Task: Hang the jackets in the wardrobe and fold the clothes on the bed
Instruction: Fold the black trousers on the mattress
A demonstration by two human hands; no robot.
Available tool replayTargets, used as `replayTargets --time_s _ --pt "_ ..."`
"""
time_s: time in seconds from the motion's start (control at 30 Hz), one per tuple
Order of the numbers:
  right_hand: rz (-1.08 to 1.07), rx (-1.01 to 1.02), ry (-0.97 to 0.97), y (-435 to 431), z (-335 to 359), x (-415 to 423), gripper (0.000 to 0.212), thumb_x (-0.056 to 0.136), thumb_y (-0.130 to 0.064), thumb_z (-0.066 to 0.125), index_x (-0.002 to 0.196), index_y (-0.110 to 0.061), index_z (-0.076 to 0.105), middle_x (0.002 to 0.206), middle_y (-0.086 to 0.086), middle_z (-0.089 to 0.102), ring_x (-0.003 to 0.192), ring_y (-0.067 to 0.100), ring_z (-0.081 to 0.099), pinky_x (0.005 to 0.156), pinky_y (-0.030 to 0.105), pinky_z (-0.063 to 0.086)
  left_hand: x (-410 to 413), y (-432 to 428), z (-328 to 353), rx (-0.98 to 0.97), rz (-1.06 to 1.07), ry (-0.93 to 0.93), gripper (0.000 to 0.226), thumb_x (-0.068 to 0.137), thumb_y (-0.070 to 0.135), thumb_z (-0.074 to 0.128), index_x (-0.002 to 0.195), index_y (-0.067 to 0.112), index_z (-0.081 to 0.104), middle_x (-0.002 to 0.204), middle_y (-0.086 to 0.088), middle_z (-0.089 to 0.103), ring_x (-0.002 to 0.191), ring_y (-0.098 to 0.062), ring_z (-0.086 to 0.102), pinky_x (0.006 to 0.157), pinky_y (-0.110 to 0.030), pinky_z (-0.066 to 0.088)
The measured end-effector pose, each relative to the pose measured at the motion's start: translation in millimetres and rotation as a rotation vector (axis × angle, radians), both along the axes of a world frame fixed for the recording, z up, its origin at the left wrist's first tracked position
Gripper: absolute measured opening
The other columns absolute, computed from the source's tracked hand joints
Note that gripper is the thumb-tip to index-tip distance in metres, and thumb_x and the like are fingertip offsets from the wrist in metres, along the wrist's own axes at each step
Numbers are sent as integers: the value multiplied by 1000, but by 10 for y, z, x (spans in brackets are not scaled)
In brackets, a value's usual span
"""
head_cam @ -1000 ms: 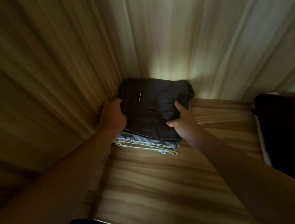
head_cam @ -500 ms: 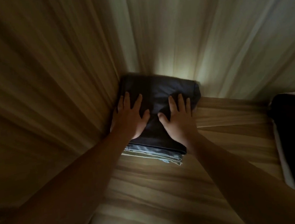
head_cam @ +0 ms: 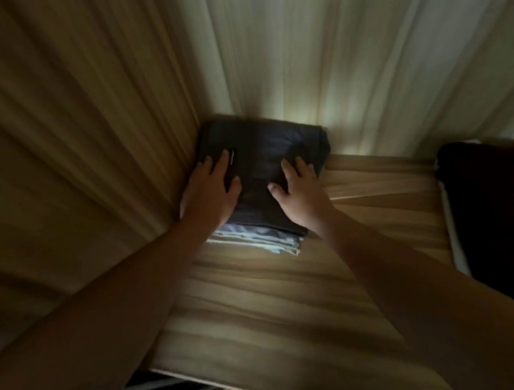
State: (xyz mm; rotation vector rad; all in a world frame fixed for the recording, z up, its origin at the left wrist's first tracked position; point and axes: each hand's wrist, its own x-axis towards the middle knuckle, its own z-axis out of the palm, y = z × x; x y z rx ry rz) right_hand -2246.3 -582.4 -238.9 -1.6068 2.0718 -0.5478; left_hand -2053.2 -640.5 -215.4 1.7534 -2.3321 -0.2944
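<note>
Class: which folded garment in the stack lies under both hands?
The dark grey garment, topmost; the pale blue ones sit beneath it, showing only their edges.

A single wide-angle camera, worn on the person's head, looks forward and down onto a pale wood-grain shelf [head_cam: 273,301]. It faces the inner corner where the brown wood-grain side wall [head_cam: 76,147] meets the lighter back panel [head_cam: 331,65]. The view is close: both forearms enter from the lower edge, and the left hand [head_cam: 209,192] and right hand [head_cam: 301,191] lie flat near mid-frame.
</note>
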Motion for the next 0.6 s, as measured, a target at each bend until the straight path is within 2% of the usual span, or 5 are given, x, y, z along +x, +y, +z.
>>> replayTargets --time_s 0.17,0.27,0.33,0.43,0.6 --pt "72 18 12 662 321 -66 59 101 -45 53 150 -12 46 149 16 47 140 32 43 112 38 37 279 658 216 15 61 156 49 99 37 52 142 12 56 143 -16 53 130 -34 51 107 -38 41" --pt "29 -21 40 1091 594 -46 48 96 -38 62 139 -17 58 133 11 62 126 29 57 102 36 45 459 1053 439 41 28 243 45 91 34 60 132 15 65 126 -16 62 114 -33 61 99 -38 49" --pt "48 13 59 1392 792 -6 39 95 -37 63 131 -21 64 129 6 66 123 25 58 98 34 45 537 1325 611 108 -19 190 45 87 40 57 127 22 68 121 -12 66 110 -31 63 94 -37 51" --pt "124 84 124 1822 995 72 33 94 -43 63 122 -26 70 127 0 68 123 20 59 97 30 44 609 1681 826 226 -152 13 59 82 52 44 127 22 66 131 -5 64 124 -25 57 98 -30 43" --pt "118 225 213 2483 1385 337 40 94 -47 60 130 -29 64 125 -5 63 118 20 58 94 32 47 725 2153 1191 379 -336 -174 35 99 37 52 122 16 68 129 -2 65 117 -19 59 99 -33 47"
